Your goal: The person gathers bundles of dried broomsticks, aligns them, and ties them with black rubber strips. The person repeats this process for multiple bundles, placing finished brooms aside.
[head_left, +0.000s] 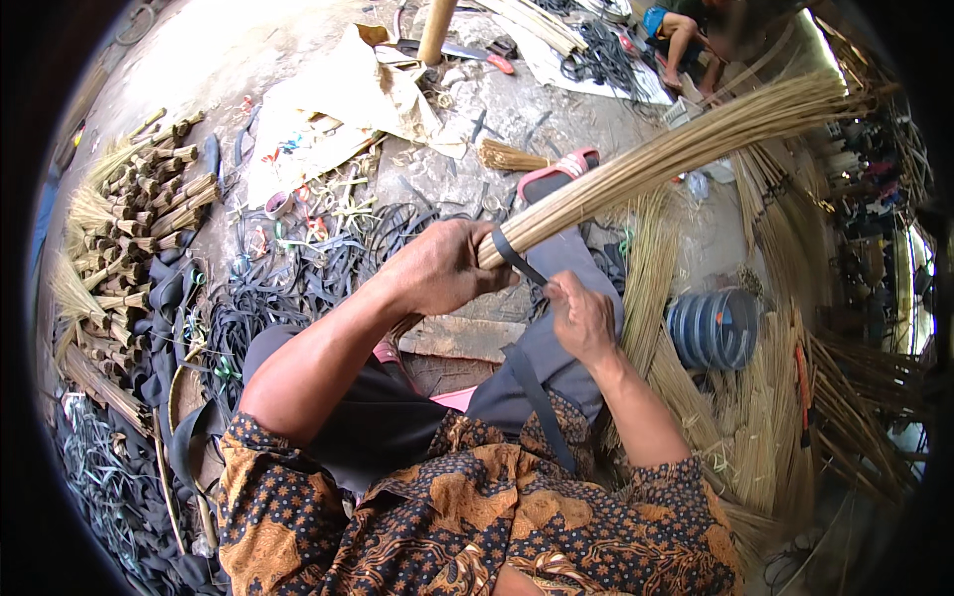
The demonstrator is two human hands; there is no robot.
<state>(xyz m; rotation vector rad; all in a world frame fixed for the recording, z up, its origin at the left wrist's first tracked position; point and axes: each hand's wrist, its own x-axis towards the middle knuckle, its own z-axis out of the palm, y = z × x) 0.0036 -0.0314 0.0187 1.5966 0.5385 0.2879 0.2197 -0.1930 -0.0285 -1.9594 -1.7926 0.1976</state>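
A long bundle of thin, straw-coloured sticks [636, 179] slants up to the right across my lap. My left hand [449, 266] is closed around its near end. A black rubber strip [519, 260] wraps the bundle just beyond that hand. My right hand [581, 316] pinches the strip close to the bundle, with the fingers pressed together. Another length of black strip [542, 407] hangs over my right thigh. Beneath my hands a wooden board [465, 338] lies on the floor between my legs.
Finished short bundles [139, 214] are stacked at the left. Black strip scraps [288, 268] litter the floor. Loose sticks [686, 387] and a blue plastic container [714, 330] lie at my right. A red-handled knife [477, 56] rests beside a wooden post [435, 32]. Another person's leg [680, 45] shows far right.
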